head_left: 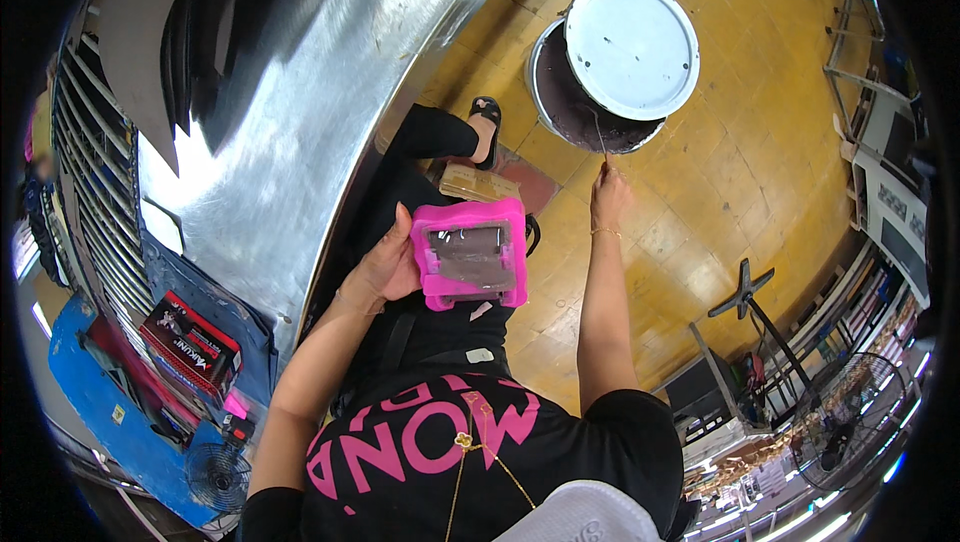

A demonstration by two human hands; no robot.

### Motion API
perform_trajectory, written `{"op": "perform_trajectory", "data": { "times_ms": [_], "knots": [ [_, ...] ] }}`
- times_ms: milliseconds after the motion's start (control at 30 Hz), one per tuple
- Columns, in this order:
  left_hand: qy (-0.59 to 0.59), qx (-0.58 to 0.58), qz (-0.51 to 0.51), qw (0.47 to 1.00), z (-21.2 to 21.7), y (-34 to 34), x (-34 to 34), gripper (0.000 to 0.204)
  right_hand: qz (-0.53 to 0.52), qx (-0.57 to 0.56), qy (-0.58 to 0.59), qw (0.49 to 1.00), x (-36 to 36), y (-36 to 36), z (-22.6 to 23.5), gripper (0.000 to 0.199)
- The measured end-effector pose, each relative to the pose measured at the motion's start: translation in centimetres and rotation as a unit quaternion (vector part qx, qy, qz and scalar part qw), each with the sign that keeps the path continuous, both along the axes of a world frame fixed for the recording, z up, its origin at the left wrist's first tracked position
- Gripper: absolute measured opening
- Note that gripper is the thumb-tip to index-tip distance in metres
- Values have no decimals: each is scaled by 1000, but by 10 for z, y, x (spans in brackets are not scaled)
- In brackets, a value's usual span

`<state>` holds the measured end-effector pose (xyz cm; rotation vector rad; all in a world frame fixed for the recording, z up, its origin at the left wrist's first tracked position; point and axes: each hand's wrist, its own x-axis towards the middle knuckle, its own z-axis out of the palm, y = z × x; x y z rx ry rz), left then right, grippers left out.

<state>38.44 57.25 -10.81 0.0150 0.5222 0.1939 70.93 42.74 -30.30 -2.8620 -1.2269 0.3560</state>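
Note:
My left hand (388,264) grips the side of a bright pink, square-rimmed container (468,214) in front of my body. Inside it is a glossy grey-brown surface with blocky raised shapes. Out to the right, my right hand (610,200) is closed around the end of a thin rod (602,132). The rod's far end reaches into a large white bucket (541,102) of dark brown-grey material; what is at its tip cannot be made out. A round white lid (632,47) rests askew over the bucket, covering much of its mouth.
A shiny metal table (300,112) runs along my left. A red and black box (190,347) and a small fan (217,472) are at the lower left. On the yellow tiled floor (720,212), a stand with a larger fan (850,412) occupies the right.

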Motion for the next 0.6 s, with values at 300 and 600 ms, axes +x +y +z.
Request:
{"op": "perform_trajectory", "data": {
  "times_ms": [300,600],
  "knots": [
    [34,27,-17,999,2,-5,-6,74,-353,155,385,838,-14,46,-51,27],
    [9,12,-6,1000,-4,-10,-8,69,-505,251,559,608,4,-1,-39,22]
  ]
}}
